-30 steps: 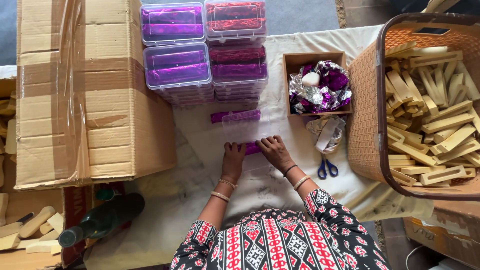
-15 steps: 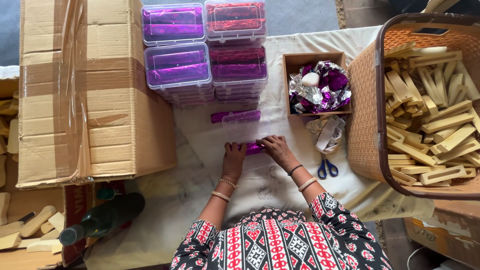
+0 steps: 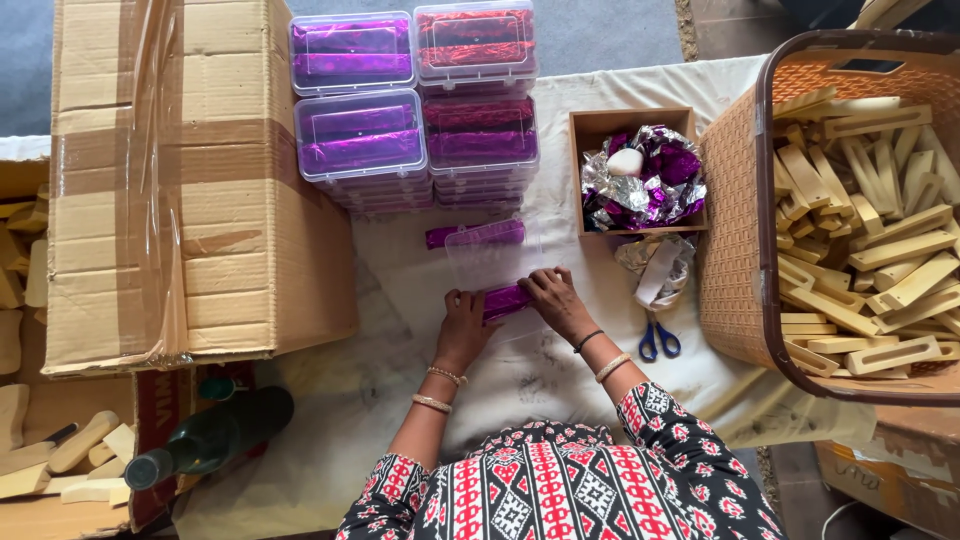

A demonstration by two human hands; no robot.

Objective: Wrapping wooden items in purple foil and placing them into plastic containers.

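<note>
Right now both hands meet over a purple foil-wrapped bar (image 3: pixel 506 299) lying on the white cloth (image 3: pixel 400 290) that covers the tabletop. The left hand (image 3: pixel 464 325) has its fingers closed on the bar's left end, and the right hand (image 3: pixel 553 300) pinches the right end with its fingers bent over the foil. The bar sits just in front of an open clear plastic box (image 3: pixel 488 254), whose far side already holds another purple bar (image 3: pixel 474 234).

Beyond that box stand four stacks of closed clear boxes (image 3: pixel 418 108) filled with purple and reddish foil. To the left is a large taped cardboard carton (image 3: pixel 190 180), and below it a dark green bottle (image 3: pixel 208 440) lies on its side near some pale wooden pieces (image 3: pixel 70 450).

To the right of the hands a small wooden tray (image 3: pixel 580 170) holds crumpled silver and purple foil (image 3: pixel 645 180). Blue-handled scissors (image 3: pixel 657 338) lie on the cloth just beside the right forearm, with a bundle of crinkled wrapping (image 3: pixel 655 265) above them. A brown woven basket (image 3: pixel 730 230) at the far right is heaped with pale wooden blocks (image 3: pixel 870 230).
</note>
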